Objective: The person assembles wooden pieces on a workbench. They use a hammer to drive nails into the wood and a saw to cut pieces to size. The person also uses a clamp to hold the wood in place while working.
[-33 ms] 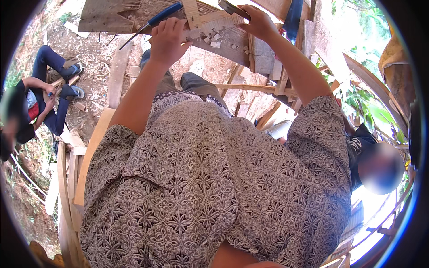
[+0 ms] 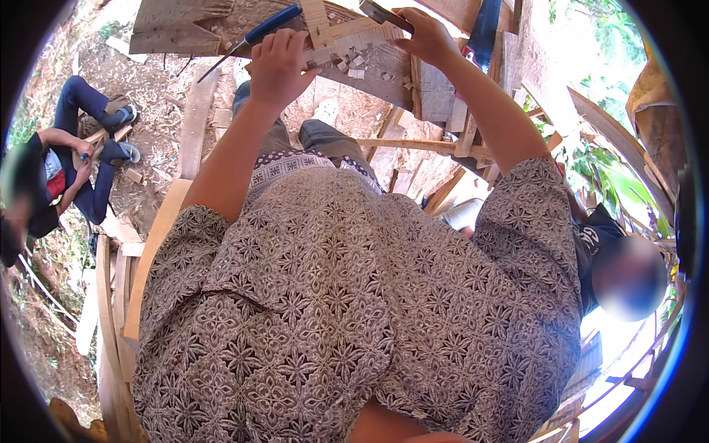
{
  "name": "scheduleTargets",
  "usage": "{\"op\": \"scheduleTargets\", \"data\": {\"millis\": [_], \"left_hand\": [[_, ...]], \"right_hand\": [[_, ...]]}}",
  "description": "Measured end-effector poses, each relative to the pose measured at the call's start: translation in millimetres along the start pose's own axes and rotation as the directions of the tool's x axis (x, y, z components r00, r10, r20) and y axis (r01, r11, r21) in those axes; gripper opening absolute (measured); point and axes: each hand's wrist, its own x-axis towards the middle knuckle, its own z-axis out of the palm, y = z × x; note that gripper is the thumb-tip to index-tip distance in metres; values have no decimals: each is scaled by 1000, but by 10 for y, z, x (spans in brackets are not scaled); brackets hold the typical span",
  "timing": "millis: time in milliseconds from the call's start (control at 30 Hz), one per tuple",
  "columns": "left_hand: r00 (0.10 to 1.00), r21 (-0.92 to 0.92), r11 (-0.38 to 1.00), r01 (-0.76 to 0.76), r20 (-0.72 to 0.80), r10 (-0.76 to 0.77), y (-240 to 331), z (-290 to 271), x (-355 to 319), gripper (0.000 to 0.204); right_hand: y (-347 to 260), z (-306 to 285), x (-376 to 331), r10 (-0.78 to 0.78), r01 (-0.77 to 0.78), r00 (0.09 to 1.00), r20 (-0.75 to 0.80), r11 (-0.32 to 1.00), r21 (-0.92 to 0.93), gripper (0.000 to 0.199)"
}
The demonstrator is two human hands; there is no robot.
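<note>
At the top of the head view, a pale wooden strip (image 2: 356, 41) with rows of notches along its edge lies on a weathered plank bench (image 2: 384, 85). My left hand (image 2: 279, 71) is closed at the strip's left end, fingers curled over it. My right hand (image 2: 428, 37) grips a dark, flat tool (image 2: 385, 15) above the strip's right end; its exact kind is unclear. Beside my left hand rests a long thin tool with a blue handle (image 2: 272, 23), its dark shaft pointing down and left. Small wood chips (image 2: 356, 73) are scattered below the strip.
A blue object (image 2: 484, 33) stands right of my right hand. A seated person (image 2: 81, 159) works with both hands at far left, and another person (image 2: 591, 255) is close on my right. Boards (image 2: 193, 125) lie on the chip-strewn ground; a wooden crossbar (image 2: 421, 145) runs below the bench.
</note>
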Motion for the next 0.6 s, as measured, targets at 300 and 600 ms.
{"op": "scheduleTargets", "data": {"millis": [300, 600], "left_hand": [[994, 45, 999, -4, -105, 8, -138, 0, -85, 62], [996, 135, 989, 56, -72, -46, -204, 59, -90, 61]], "right_hand": [[-78, 172, 64, -126, 123, 988, -87, 991, -46, 59], [-107, 259, 131, -118, 116, 992, -34, 992, -47, 57]]}}
